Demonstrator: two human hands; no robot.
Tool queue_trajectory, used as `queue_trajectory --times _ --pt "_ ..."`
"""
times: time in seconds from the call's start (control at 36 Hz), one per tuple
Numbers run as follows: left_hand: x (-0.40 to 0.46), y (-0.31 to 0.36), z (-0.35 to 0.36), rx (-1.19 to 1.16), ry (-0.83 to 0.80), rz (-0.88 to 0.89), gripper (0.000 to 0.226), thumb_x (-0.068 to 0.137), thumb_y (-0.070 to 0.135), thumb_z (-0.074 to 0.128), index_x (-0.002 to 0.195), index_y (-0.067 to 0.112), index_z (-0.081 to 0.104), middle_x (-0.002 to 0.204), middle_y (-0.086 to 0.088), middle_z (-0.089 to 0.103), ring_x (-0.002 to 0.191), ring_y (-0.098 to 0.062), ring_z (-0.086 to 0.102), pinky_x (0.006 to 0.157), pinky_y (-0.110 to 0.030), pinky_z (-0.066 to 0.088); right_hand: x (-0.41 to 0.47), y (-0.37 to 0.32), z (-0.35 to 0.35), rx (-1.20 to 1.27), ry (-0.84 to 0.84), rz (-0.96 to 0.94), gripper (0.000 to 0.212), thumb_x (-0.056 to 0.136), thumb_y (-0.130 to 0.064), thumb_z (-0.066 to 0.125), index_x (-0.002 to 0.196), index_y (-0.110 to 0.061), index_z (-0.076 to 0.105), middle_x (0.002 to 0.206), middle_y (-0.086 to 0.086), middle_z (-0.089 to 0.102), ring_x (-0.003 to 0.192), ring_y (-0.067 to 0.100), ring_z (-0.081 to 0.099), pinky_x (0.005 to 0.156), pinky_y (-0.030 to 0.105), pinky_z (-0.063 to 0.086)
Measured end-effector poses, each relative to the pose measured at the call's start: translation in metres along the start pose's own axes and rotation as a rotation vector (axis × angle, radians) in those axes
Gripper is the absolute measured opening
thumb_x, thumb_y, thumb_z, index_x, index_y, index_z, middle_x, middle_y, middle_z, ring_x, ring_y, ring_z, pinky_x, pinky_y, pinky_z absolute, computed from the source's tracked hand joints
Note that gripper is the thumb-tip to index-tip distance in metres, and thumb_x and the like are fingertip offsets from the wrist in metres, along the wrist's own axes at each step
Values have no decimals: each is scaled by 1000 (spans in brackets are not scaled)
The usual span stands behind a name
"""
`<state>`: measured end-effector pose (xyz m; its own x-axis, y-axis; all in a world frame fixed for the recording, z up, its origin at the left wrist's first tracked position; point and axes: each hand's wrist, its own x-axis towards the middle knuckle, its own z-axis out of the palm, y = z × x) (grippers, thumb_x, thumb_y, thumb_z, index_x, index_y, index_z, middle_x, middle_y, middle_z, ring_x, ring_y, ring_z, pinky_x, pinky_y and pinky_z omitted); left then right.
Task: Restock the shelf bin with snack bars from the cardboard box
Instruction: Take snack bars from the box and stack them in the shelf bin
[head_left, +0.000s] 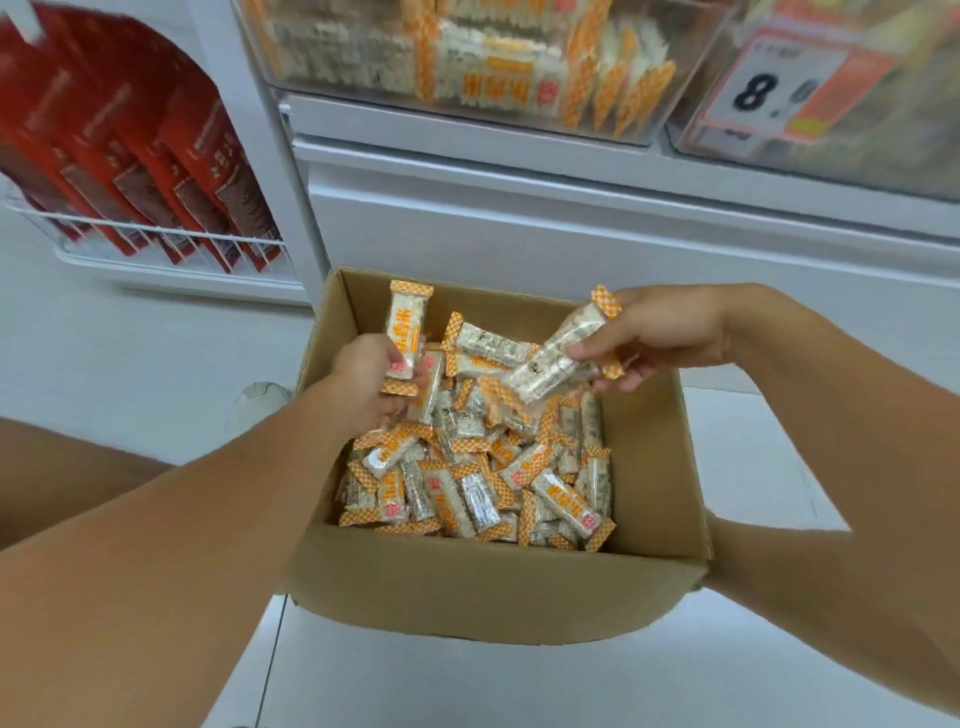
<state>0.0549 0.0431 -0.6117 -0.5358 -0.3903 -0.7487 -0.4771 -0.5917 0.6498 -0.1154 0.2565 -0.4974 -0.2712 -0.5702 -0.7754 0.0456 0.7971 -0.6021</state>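
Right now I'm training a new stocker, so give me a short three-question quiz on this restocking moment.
1. True or false: both the left hand and the right hand hold snack bars above the cardboard box.
2. Where is the clear shelf bin of matching bars? A) left of the box B) above and behind the box C) inside the box
3. Fill in: the wire rack at upper left holds ____ packets.

Key: 1 true; 2 B; 3 red
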Motion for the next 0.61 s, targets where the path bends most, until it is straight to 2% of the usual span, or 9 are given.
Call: queue_trajectory --times 0.08,0.14,0.17,0.22,0.31,0.42,0.47,0.56,0.61 --pt "-41 32 15 127 -185 51 18 91 6 46 103 5 59 86 -10 70 67 -19 67 64 -33 57 -37 -20 -6 96 -189 -106 59 84 -14 77 130 12 51 112 27 62 96 30 63 72 27 59" --pt "-69 60 34 219 -303 115 13 92 10 51 102 6 58 98 -11 65 77 -24 63 72 -38 58 -65 -41 -11 85 -179 -169 72 73 -17 87 128 13 51 113 24 64 99 28 67 77 29 59" --pt "-85 76 45 255 -374 142 12 95 14 50 99 7 59 94 -10 65 75 -24 62 71 -38 58 -80 -53 -12 62 -138 -204 68 71 -16 88 125 11 56 111 18 68 98 24 69 78 29 58" --pt "-123 107 62 275 -518 155 26 101 28 47 94 11 64 83 -7 71 68 -25 68 66 -40 61 -105 -74 -14 49 -25 -303 37 79 -14 77 112 -2 66 101 5 74 89 17 70 79 27 58" --pt "-171 149 70 341 -664 210 49 83 57 60 116 22 69 100 -6 73 82 -32 73 62 -41 62 -132 -97 -13 208 77 -498 30 77 -12 68 107 -10 68 96 3 73 86 16 66 76 25 58" --pt "-196 185 65 574 -587 437 54 70 40 78 122 33 66 95 5 72 85 -21 72 51 -23 53 -140 -111 -9 277 204 -678 41 82 -5 72 120 -13 60 109 14 69 101 26 67 90 38 59" --pt "-200 197 64 653 -541 519 55 70 38 80 123 33 65 90 3 68 78 -15 66 48 -20 48 -139 -120 -10 153 341 -694 41 84 -4 75 121 -13 59 107 11 68 93 22 70 83 43 62" --pt "-196 213 64 652 -473 624 58 66 42 80 121 33 65 89 8 73 73 -8 65 50 -22 48 -139 -142 -20 -9 514 -744 36 82 -6 80 114 -15 66 97 6 63 72 11 68 63 29 61" --pt "-191 226 65 614 -431 703 56 65 48 77 119 36 66 96 11 76 72 -3 67 53 -23 51 -138 -157 -35 -37 590 -809 33 77 -11 84 107 -18 72 96 10 64 75 14 69 70 34 63"
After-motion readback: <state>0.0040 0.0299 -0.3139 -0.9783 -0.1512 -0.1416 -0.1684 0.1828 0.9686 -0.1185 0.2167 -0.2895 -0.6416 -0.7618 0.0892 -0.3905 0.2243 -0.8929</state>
